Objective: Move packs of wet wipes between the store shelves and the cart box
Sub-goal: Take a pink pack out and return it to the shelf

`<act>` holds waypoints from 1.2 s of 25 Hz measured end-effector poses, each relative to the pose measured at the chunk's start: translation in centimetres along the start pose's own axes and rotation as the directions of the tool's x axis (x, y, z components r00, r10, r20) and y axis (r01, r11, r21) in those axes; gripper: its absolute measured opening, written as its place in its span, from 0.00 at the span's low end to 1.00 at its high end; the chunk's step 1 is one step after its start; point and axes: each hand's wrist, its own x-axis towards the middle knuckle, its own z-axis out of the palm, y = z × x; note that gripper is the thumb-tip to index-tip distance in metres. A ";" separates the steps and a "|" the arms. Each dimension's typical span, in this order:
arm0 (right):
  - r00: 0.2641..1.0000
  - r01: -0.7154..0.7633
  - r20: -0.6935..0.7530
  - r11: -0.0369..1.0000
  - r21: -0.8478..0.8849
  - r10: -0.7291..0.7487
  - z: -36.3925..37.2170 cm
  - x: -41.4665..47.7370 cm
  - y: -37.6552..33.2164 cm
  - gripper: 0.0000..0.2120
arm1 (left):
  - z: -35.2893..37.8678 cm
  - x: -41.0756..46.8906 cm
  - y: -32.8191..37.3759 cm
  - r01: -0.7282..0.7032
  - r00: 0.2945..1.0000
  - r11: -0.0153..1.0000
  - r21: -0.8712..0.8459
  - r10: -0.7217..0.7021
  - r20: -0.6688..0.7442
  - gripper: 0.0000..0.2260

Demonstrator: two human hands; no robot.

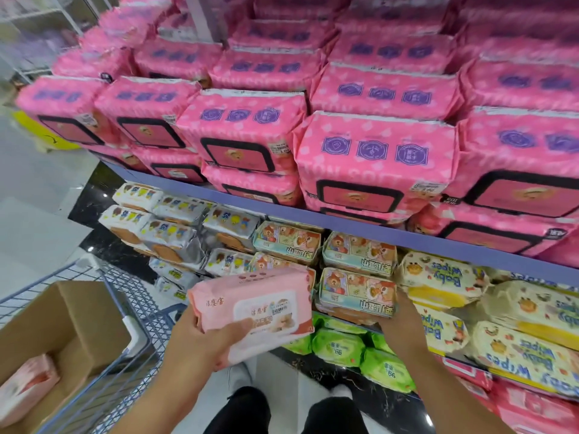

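**Two hands at work, one soft pack in the air**

My left hand (203, 339) grips a pale pink pack of wet wipes (260, 305) by its near end. The thumb lies over the top beside the flip lid, and the fingers are tucked underneath, out of sight. The pack hangs in front of the lower shelves, between the cart box (78, 308) on my left and the purple shelf edge (344, 219). A second pink pack (28, 383) lies in the box.

My right hand (404, 324) is at the right end of a bear-printed pack (354, 292) on the middle shelf and touches it. I cannot tell whether my fingers there have closed on it or only lie against it.

I judge these packs to be soft: thin film over a damp stack. That makes them a little heavy for their look, and they would sag if held by one end. The film looks glossy, so probably slick. The lid is the only stiff part, and I would not lift by it in case it pops open. The surer hold is across the middle, thumb on top and fingers below, firm without crushing the seal. The bear pack sits tight among its neighbours, so I would draw it out by its exposed end.
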 end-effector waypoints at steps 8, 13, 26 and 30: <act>0.992 -0.125 -0.014 0.986 0.108 0.127 -0.4 -3.0 -1.3 0.23 | 0.8 0.0 0.4 0.018 0.998 0.999 -0.039 -0.016 0.061 0.36; 0.984 -0.173 -0.023 0.973 0.155 0.178 -1.0 -5.3 -4.2 0.27 | 1.0 -0.5 2.0 -0.011 0.986 0.998 -0.067 0.022 0.168 0.29; 0.991 0.131 -0.115 0.702 0.700 -0.071 -4.4 -18.8 -18.3 0.07 | 1.5 0.5 9.1 -0.045 0.806 0.998 -0.047 0.064 0.589 0.25; 0.938 0.282 -0.341 0.696 0.661 -0.056 -5.9 -22.6 -21.3 0.10 | 1.6 -0.3 13.7 -0.172 0.700 0.985 -0.029 0.143 0.699 0.26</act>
